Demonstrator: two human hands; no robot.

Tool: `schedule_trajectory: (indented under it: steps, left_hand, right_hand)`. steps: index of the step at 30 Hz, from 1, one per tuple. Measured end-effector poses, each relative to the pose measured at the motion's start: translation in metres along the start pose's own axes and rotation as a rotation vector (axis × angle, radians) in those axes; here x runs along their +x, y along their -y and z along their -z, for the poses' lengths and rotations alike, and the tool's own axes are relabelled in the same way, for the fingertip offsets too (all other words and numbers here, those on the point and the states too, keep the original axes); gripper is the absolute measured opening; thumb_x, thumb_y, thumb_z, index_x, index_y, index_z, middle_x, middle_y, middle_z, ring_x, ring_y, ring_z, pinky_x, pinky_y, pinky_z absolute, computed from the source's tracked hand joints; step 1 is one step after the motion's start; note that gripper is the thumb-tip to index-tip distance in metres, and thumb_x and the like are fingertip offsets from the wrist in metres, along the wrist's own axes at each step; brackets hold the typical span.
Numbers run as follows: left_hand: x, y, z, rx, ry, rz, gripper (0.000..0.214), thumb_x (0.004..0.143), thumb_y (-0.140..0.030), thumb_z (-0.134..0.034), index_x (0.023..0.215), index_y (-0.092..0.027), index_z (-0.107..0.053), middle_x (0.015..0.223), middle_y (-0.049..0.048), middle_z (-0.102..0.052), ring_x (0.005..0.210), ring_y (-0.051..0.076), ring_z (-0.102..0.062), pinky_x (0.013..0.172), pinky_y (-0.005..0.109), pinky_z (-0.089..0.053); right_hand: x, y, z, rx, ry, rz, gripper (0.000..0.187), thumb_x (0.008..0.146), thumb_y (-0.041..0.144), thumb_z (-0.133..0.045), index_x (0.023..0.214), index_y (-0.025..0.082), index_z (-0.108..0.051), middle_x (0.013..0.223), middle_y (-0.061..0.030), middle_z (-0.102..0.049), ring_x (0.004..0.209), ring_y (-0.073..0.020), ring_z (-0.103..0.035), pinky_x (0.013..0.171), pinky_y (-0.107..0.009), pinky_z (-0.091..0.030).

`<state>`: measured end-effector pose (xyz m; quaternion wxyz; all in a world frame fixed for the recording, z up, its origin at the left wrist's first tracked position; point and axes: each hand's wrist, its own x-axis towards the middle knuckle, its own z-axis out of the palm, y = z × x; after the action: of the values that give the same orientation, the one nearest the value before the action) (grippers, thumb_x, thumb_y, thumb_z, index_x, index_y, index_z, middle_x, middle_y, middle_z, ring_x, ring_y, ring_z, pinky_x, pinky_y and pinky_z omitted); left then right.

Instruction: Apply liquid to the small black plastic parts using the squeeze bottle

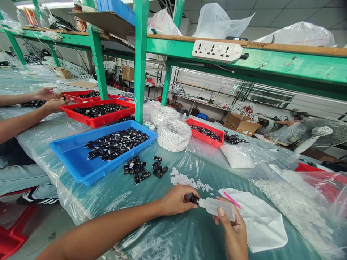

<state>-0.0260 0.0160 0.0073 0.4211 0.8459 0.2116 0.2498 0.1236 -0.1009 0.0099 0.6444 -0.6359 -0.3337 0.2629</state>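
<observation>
Black piece, lower centre: pinched by left hand. Translucent bottle, nozzle at the piece: wrapped by right hand. Hazard: too hard a squeeze could flood the piece; white bits, just above, might catch drips.

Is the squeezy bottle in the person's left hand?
No, the right hand holds the bottle, while the left hand pinches a small black piece.
</observation>
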Motion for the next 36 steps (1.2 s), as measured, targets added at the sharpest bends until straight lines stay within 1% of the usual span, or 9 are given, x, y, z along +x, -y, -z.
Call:
schedule_trajectory:
  steps: [7,11,14,18,21,25,30,32,36]
  left_hand:
    - [-0.001,-0.003,0.003,0.034,0.035,-0.009,0.024,0.076,-0.032,-0.062,0.096,-0.018,-0.062,0.090,0.0028,-0.063,0.064,0.011,-0.056,0.056,0.018,-0.041]
    - [-0.002,-0.003,0.003,0.050,0.017,-0.016,0.023,0.076,-0.032,-0.062,0.095,-0.019,-0.063,0.089,0.0028,-0.063,0.064,0.011,-0.055,0.057,0.019,-0.041]
    - [-0.001,-0.002,0.002,0.022,0.019,-0.030,0.023,0.075,-0.028,-0.062,0.096,-0.020,-0.063,0.089,0.0024,-0.064,0.065,0.011,-0.056,0.055,0.018,-0.040]
    - [0.000,-0.001,0.001,-0.085,0.025,-0.011,0.023,0.075,-0.025,-0.062,0.096,-0.019,-0.064,0.087,0.0025,-0.065,0.066,0.011,-0.057,0.053,0.017,-0.039]
    - [0.001,0.000,0.001,-0.191,0.022,0.001,0.024,0.075,-0.027,-0.062,0.096,-0.017,-0.064,0.088,0.0041,-0.064,0.067,0.012,-0.057,0.055,0.017,-0.041]
    - [0.001,0.000,0.001,-0.267,0.032,-0.010,0.024,0.076,-0.027,-0.062,0.098,-0.016,-0.063,0.093,0.0058,-0.064,0.069,0.012,-0.058,0.059,0.019,-0.044]
    - [0.000,-0.002,0.001,-0.297,0.035,-0.036,0.022,0.077,-0.024,-0.060,0.097,-0.016,-0.064,0.097,0.0073,-0.065,0.073,0.013,-0.058,0.062,0.021,-0.045]
    - [-0.001,-0.003,0.001,-0.295,0.032,-0.042,0.021,0.078,-0.024,-0.059,0.096,-0.016,-0.065,0.098,0.0080,-0.065,0.075,0.014,-0.059,0.061,0.020,-0.045]
    - [-0.001,-0.006,0.003,-0.291,0.032,-0.045,0.021,0.078,-0.024,-0.058,0.096,-0.015,-0.065,0.099,0.0085,-0.065,0.075,0.014,-0.058,0.061,0.020,-0.045]
  right_hand:
    - [-0.008,0.008,-0.004,-0.097,-0.079,0.109,0.046,0.062,0.050,-0.068,0.094,0.018,-0.060,0.094,-0.0057,-0.063,0.082,-0.0225,-0.057,0.067,-0.029,-0.045]
    - [-0.009,0.005,-0.002,-0.166,-0.072,0.178,0.045,0.057,0.047,-0.072,0.089,0.017,-0.063,0.094,-0.0082,-0.064,0.087,-0.0270,-0.058,0.071,-0.032,-0.047]
    - [-0.009,0.003,-0.001,-0.166,-0.077,0.191,0.043,0.058,0.047,-0.071,0.088,0.017,-0.062,0.092,-0.0071,-0.064,0.084,-0.0252,-0.057,0.068,-0.030,-0.047]
    - [-0.003,-0.002,0.001,0.027,-0.037,0.057,0.044,0.066,0.048,-0.067,0.097,0.017,-0.059,0.073,-0.0018,-0.061,0.057,-0.0150,-0.052,0.056,-0.028,-0.045]
    - [0.005,-0.008,0.003,0.260,0.011,-0.012,0.046,0.073,0.046,-0.062,0.107,0.016,-0.055,0.059,0.0021,-0.056,0.051,-0.0142,-0.051,0.059,-0.031,-0.046]
    - [0.013,-0.009,0.006,0.385,-0.024,-0.067,0.046,0.076,0.042,-0.061,0.114,0.017,-0.052,0.085,-0.0029,-0.063,0.068,-0.0168,-0.059,0.072,-0.036,-0.048]
    - [0.022,-0.011,0.012,0.230,-0.090,-0.041,0.053,0.069,0.039,-0.068,0.116,0.021,-0.051,0.115,-0.0047,-0.058,0.102,-0.0234,-0.055,0.093,-0.039,-0.037]
    - [0.027,-0.016,0.015,0.120,-0.090,-0.023,0.056,0.066,0.038,-0.070,0.115,0.022,-0.051,0.117,-0.0040,-0.057,0.110,-0.0244,-0.050,0.096,-0.038,-0.034]
    - [0.038,-0.027,0.018,-0.028,-0.073,0.003,0.055,0.061,0.038,-0.072,0.111,0.023,-0.053,0.109,-0.0030,-0.062,0.107,-0.0245,-0.051,0.091,-0.035,-0.037]
